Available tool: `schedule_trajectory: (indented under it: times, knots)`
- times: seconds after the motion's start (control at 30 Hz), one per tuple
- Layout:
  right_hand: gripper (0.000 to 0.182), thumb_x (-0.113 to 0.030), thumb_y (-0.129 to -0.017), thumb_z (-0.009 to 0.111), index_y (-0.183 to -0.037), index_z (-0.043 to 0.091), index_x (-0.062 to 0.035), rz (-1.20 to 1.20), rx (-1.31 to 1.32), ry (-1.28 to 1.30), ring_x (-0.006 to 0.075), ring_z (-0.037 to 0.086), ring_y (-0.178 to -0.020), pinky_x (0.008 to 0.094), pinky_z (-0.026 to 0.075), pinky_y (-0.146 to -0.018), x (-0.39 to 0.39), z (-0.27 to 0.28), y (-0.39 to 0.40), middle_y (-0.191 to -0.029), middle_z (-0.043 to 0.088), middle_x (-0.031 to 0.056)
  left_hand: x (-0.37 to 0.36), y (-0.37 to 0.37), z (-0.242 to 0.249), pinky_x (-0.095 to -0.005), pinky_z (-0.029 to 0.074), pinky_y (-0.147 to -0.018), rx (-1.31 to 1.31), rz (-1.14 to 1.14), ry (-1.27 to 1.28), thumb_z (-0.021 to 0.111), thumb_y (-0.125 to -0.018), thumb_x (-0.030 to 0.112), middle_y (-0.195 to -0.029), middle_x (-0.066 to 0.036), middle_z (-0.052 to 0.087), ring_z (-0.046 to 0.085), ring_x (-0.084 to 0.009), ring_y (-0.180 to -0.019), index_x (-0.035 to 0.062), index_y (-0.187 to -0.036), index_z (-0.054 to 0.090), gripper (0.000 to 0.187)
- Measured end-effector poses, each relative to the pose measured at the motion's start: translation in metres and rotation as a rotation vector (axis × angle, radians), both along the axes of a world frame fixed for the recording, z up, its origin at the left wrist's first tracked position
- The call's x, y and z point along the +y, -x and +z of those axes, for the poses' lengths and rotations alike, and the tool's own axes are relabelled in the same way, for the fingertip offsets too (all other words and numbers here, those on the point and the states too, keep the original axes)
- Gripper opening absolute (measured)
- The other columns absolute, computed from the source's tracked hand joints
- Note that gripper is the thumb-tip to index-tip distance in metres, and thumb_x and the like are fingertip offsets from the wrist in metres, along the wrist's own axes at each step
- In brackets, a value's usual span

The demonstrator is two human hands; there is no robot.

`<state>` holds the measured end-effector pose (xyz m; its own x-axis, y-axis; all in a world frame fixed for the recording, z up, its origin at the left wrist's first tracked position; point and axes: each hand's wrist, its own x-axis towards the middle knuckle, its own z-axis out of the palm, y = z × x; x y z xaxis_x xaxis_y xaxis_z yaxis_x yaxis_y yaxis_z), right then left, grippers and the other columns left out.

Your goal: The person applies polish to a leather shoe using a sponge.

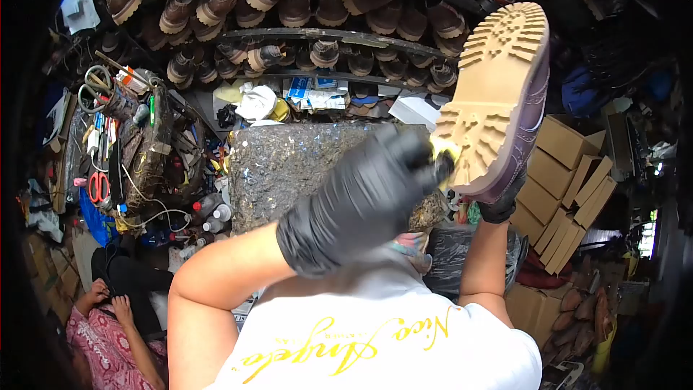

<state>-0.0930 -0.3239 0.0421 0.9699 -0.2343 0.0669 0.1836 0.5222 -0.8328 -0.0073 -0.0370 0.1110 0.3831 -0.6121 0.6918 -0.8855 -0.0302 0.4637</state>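
The shoe (536,119) is held raised at the right side of the rough, speckled bench (278,162), its pale, deeply lugged sole (494,79) exposed beside a smooth purplish upper. Its heel end is gripped by the black-gloved right hand (503,206). A soft-looking yellow piece (445,150), partly hidden, is pinched against the heel's edge by the left hand (364,191), wrinkled glove slightly blurred.

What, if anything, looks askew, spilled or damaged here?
The cardboard boxes on the right look askew: several narrow ones slant at odd angles beside the larger stack. No spill is evident, and the shoe shows no obvious sole damage.
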Motion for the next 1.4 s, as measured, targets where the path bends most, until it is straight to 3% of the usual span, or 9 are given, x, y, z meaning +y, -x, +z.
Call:
schedule_trajectory:
  times: [0.1, 0.33, 0.77, 0.9, 1.13, 1.23, 1.33, 1.37, 1.4]
  knots:
    - [0.064, -0.039, -0.102, 0.044, -0.151, 0.032, 0.0013, 0.01, -0.011, -0.053, 0.0343, 0.055, -0.129, 0.0495, 0.045, -0.11, 0.004, -0.001, 0.0, -0.147, 0.048, 0.0207, 0.024, 0.008, 0.009, -0.0384, 0.05, -0.069, 0.043, -0.085, -0.237, 0.062, -0.066, -0.01, -0.1, -0.011, 0.063, 0.061, -0.029, -0.081, 0.0109, -0.12, 0.07, 0.058]
    - [0.064, -0.039, -0.102, 0.044, -0.151, 0.032, 0.0012, 0.08, 0.0, -0.19, 0.0346, 0.053, -0.13, 0.0499, 0.044, -0.111, 0.016, -0.005, -0.007, -0.148, 0.047, 0.0207, 0.003, 0.013, 0.015, -0.0395, 0.05, -0.072, 0.085, 0.051, -0.15, 0.058, -0.079, 0.002, -0.092, -0.012, 0.056, 0.057, -0.0296, -0.085, 0.0017, -0.105, 0.065, 0.027]
    - [0.065, -0.039, -0.102, 0.044, -0.151, 0.032, 0.0008, 0.171, -0.026, -0.429, 0.0353, 0.051, -0.133, 0.0506, 0.041, -0.113, 0.01, -0.005, -0.012, -0.149, 0.046, 0.0207, 0.024, 0.028, 0.034, -0.0403, 0.052, -0.07, 0.161, -0.06, -0.414, 0.065, -0.078, 0.009, -0.091, -0.014, 0.058, 0.059, -0.031, -0.087, 0.001, -0.096, 0.065, 0.02]
    - [0.065, -0.039, -0.102, 0.044, -0.151, 0.032, 0.0007, 0.225, -0.067, -0.487, 0.0355, 0.051, -0.133, 0.0508, 0.04, -0.114, 0.015, -0.006, -0.013, -0.149, 0.046, 0.0207, 0.019, -0.007, 0.033, -0.0414, 0.051, -0.073, 0.069, 0.175, -0.146, 0.065, -0.071, 0.0, -0.096, -0.013, 0.061, 0.06, -0.0325, -0.087, 0.002, -0.103, 0.069, 0.032]
    - [0.052, -0.028, -0.105, 0.044, -0.147, 0.038, 0.0019, 0.156, 0.001, -0.333, 0.0357, 0.056, -0.127, 0.0525, 0.047, -0.109, 0.007, -0.022, -0.004, -0.143, 0.052, 0.0207, -0.002, -0.014, 0.003, -0.042, 0.053, -0.08, 0.047, -0.062, 0.103, 0.059, -0.067, -0.013, -0.108, -0.015, 0.066, 0.066, -0.034, -0.094, 0.0074, -0.114, 0.069, 0.052]
    - [0.049, -0.025, -0.105, 0.045, -0.145, 0.041, 0.002, -0.031, -0.018, 0.685, 0.0322, 0.058, -0.124, 0.0486, 0.047, -0.109, 0.005, -0.032, -0.001, -0.141, 0.054, 0.0194, 0.0, -0.021, -0.008, -0.042, 0.053, -0.08, 0.043, -0.011, 0.056, 0.061, -0.067, -0.011, -0.111, -0.014, 0.066, 0.066, -0.0327, -0.094, 0.0094, -0.12, 0.067, 0.058]
    - [0.042, -0.016, -0.093, 0.064, -0.129, 0.057, 0.0033, -0.144, -0.138, 1.113, 0.0275, 0.064, -0.11, 0.0378, 0.052, -0.094, 0.022, -0.006, -0.004, -0.122, 0.065, 0.0162, 0.0, 0.0, 0.011, -0.0425, 0.053, -0.079, -0.004, -0.115, 0.103, 0.062, -0.069, -0.01, -0.109, -0.015, 0.067, 0.065, -0.0318, -0.095, 0.0095, -0.118, 0.068, 0.053]
    - [0.042, -0.016, -0.093, 0.064, -0.129, 0.057, 0.0033, -0.138, -0.14, 1.115, 0.0275, 0.064, -0.11, 0.0378, 0.052, -0.094, 0.024, -0.002, -0.002, -0.122, 0.065, 0.0162, -0.002, -0.008, -0.004, -0.0415, 0.053, -0.079, -0.031, 0.011, 0.03, 0.062, -0.069, -0.011, -0.11, -0.016, 0.066, 0.064, -0.0321, -0.095, 0.0093, -0.119, 0.068, 0.054]
    - [0.047, -0.02, -0.09, 0.069, -0.129, 0.057, 0.0032, -0.082, 0.037, 0.46, 0.0278, 0.064, -0.111, 0.0386, 0.052, -0.094, 0.029, 0.001, 0.0, -0.121, 0.065, 0.0158, 0.002, -0.016, -0.005, -0.0408, 0.053, -0.079, 0.027, 0.055, 0.055, 0.061, -0.069, -0.012, -0.111, -0.015, 0.066, 0.064, -0.0321, -0.094, 0.0094, -0.119, 0.068, 0.055]
